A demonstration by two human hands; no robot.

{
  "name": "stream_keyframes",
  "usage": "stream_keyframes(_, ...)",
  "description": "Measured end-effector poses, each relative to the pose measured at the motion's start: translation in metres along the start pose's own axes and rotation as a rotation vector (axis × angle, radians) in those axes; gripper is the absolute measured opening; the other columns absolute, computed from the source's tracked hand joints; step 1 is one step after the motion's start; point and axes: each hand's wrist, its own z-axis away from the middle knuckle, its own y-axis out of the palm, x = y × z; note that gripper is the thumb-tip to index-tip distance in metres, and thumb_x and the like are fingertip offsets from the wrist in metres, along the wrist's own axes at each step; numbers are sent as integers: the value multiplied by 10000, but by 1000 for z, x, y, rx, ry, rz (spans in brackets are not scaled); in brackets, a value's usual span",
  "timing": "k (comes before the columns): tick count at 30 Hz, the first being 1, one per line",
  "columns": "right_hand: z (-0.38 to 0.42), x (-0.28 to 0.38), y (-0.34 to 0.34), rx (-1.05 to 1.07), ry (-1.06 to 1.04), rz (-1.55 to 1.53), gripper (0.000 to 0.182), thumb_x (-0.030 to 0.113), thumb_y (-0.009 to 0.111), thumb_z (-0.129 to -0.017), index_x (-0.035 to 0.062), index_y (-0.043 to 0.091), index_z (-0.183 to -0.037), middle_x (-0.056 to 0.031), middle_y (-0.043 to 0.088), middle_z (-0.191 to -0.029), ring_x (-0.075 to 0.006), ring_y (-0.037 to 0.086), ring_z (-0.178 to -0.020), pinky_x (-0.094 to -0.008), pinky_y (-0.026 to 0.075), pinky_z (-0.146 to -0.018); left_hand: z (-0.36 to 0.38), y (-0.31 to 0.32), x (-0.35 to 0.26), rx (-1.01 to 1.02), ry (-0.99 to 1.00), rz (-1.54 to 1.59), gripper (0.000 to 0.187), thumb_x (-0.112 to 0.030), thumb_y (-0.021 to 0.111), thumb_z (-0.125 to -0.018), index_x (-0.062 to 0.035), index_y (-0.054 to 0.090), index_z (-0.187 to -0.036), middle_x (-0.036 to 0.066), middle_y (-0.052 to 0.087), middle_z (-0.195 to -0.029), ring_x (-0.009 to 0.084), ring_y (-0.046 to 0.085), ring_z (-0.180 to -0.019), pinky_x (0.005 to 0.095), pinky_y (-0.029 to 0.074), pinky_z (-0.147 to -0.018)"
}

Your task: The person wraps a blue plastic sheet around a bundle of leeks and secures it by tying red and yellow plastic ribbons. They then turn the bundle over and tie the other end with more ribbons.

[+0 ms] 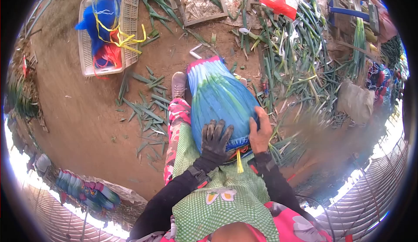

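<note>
A blue mesh bag (224, 95) packed with green onions lies across my lap, white ends and a pink edge pointing away from me. My left hand (214, 136), in a dark dirty glove, lies flat on the near left part of the bag with its fingers stretched out. At the bag's near right edge, my bare right hand (260, 131) grips its side with thumb and fingers. A yellow strip (239, 161) hangs from the bag's near end, over my green checked apron (196, 172).
At the upper left stands a plastic crate (130, 28) with blue netting and yellow and red ties. Loose green onions (287, 55) cover the ground to the right, near a metal frame (200, 20). Cut leaves (146, 113) litter the left. Several filled bags (87, 189) lie at lower left.
</note>
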Motion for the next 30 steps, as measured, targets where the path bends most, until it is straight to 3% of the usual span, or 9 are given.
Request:
stream_keyframes(5, 64, 21, -36, 128, 721, -535, 241, 183, 528, -926, -42, 552, -1008, -114, 598, -1012, -175, 585, -897, -327, 471, -782, -47, -14, -12, 23, -22, 11, 843, -477, 741, -620, -99, 459, -1319, 178, 390, -1335, 403, 358, -1233, 547, 256, -1031)
stream_keyframes(8, 59, 30, -24, -199, 868, -941, 238, 203, 513, -941, -26, 566, -977, -58, 550, -875, -138, 549, -780, -288, 484, -713, -61, -11, -17, 69, -41, 25, 834, -488, 722, -640, -107, 446, -1328, 178, 376, -1341, 402, 323, -1251, 554, 208, -1048)
stream_keyframes(11, 46, 19, -17, -94, 603, -540, 350, 311, 487, -963, -23, 591, -947, -24, 501, -744, -122, 528, -734, -270, 466, -678, -63, -2, -27, 64, -48, 60, 832, -497, 709, -652, -106, 436, -1334, 185, 368, -1339, 416, 324, -1240, 565, 211, -1040)
stream_keyframes(15, 34, 0, -22, -144, 835, -411, 389, 374, 531, -942, 28, 542, -765, 43, 397, -706, -101, 373, -669, -267, 288, -560, -54, 15, -43, 153, -40, 201, 813, -482, 665, -693, -116, 393, -1366, 215, 344, -1370, 454, 292, -1265, 592, 185, -1048)
stream_keyframes(19, 37, -40, -28, -369, 905, -1018, 448, 432, 552, -918, 11, 579, -1068, -33, 590, -957, -162, 547, -818, -319, 444, -721, -27, 27, -52, 244, 38, 381, 747, -446, 663, -701, -132, 428, -1336, 174, 401, -1336, 405, 342, -1255, 540, 238, -1055)
stream_keyframes(20, 44, -62, -31, -372, 904, -955, 603, 471, 553, -904, -15, 484, -1253, -94, 565, -1189, -212, 560, -1015, -349, 449, -875, -20, 39, -51, 233, 37, 475, 669, -403, 660, -711, -127, 476, -1291, 154, 436, -1312, 379, 369, -1247, 518, 263, -1054)
stream_keyframes(23, 59, -118, -35, -413, 1014, -1003, 672, 500, 547, -894, -32, 448, -1293, -111, 520, -1274, -243, 519, -1110, -370, 411, -945, -20, 81, -5, 274, 296, 508, 417, -303, 666, -711, -97, 602, -1068, 107, 516, -1233, 312, 450, -1193, 441, 349, -1013)
stream_keyframes(26, 72, -168, -42, -491, 1068, -878, 730, 528, 546, -882, -28, 412, -1334, -151, 489, -1313, -282, 489, -1168, -390, 394, -980, -26, 98, 52, 388, 202, 479, 111, -164, 632, -712, -86, 630, -791, 57, 577, -1152, 265, 529, -1092, 361, 437, -913)
stream_keyframes(30, 84, -247, -55, -420, 1186, -953, 831, 643, 518, -833, 11, 399, -1360, -181, 459, -1341, -329, 477, -1186, -439, 373, -1016, -47, 136, 170, 436, -28, 142, 156, -175, 582, -791, -83, 636, -906, 41, 622, -1049, 261, 592, -978, 350, 478, -834)
